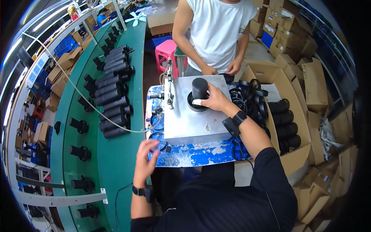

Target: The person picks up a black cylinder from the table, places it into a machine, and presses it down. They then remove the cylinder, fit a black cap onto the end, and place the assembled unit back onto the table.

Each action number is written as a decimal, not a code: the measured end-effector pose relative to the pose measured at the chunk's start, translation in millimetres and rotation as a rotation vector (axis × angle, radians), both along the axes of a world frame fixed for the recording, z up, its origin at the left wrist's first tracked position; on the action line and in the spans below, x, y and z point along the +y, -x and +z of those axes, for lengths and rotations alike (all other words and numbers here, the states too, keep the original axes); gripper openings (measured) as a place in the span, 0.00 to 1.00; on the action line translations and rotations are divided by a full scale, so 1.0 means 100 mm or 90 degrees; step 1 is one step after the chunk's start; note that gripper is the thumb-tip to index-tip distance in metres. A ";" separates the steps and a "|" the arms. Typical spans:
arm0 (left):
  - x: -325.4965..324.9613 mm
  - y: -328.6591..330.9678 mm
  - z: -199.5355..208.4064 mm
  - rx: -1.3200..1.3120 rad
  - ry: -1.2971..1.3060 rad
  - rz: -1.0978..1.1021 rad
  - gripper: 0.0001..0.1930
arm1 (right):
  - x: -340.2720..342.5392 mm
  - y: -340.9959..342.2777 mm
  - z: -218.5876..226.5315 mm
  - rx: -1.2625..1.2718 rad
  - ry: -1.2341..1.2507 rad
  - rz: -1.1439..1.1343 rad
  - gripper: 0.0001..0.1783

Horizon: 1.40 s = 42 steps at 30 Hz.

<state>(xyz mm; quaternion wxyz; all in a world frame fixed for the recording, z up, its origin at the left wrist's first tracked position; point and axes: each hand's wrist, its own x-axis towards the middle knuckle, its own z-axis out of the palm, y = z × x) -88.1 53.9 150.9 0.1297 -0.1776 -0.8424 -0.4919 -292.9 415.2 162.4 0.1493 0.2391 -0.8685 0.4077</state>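
My right hand (217, 99) grips the lower side of a black ribbed cylinder (199, 89), its thumb reaching the front of the base. The cylinder stands upright in a black ring (198, 108) on top of a silver metal box (185, 125). Off the box's near left corner, my left hand (146, 158) hovers over the table edge, fingers apart and loosely bent, with nothing visible in it. Beside it lie round blue and black pieces (157, 139). A metal lever clamp (169, 83) rises at the box's left edge.
A green bench (116, 158) on the left carries rows of black tubes (112, 89). Black rings (251, 102) pile up right of the box, next to a cardboard carton (299, 160) with black cylinders. A pale hose (83, 94) crosses the bench. Opposite stands a person (216, 34).
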 end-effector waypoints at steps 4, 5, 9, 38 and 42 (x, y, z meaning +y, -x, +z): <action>-0.14 0.84 -0.04 0.064 0.038 0.019 0.14 | -0.13 -0.14 0.17 -0.055 0.060 -0.031 0.45; -0.15 1.11 -0.05 0.063 0.071 0.033 0.13 | -0.15 -0.17 0.17 -0.047 0.044 -0.065 0.44; -0.21 2.09 -0.40 0.110 0.160 0.084 0.16 | -0.16 -0.22 0.14 -0.034 0.019 -0.119 0.42; 0.01 -0.68 0.32 0.182 -0.002 0.170 0.38 | -1.72 -1.83 0.16 0.103 -0.049 0.327 0.37; -0.55 -0.83 0.29 0.100 0.067 0.346 0.36 | -1.94 -2.00 -0.10 0.080 -0.005 0.323 0.35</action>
